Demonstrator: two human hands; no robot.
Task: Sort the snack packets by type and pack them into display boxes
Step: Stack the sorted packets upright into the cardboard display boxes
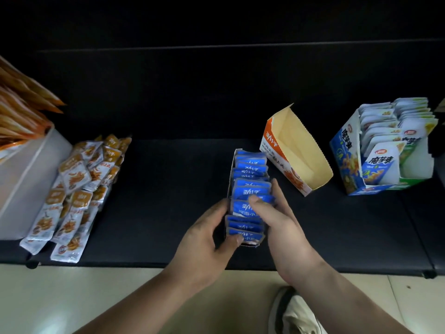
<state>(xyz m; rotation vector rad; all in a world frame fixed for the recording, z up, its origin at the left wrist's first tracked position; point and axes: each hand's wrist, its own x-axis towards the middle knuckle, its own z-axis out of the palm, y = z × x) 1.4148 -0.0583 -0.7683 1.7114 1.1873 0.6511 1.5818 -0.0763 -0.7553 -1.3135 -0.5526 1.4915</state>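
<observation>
A narrow display box (231, 174) packed with a row of several blue snack packets (250, 168) lies on the black surface in the middle. My left hand (207, 237) grips the near left side of this box, thumb at its front corner. My right hand (277, 213) holds the right side, its thumb pressing on the blue packets. An empty orange-and-white display box (296, 150) stands tilted just behind to the right. A loose pile of orange packets (81, 186) lies at the left.
A blue-and-green display box (349, 165) filled with white-and-blue packets stands at the far right. A white bin (26, 179) with long orange packets sits at the far left. The black surface's front edge (337, 270) runs above a pale floor; a shoe (293, 312) shows below.
</observation>
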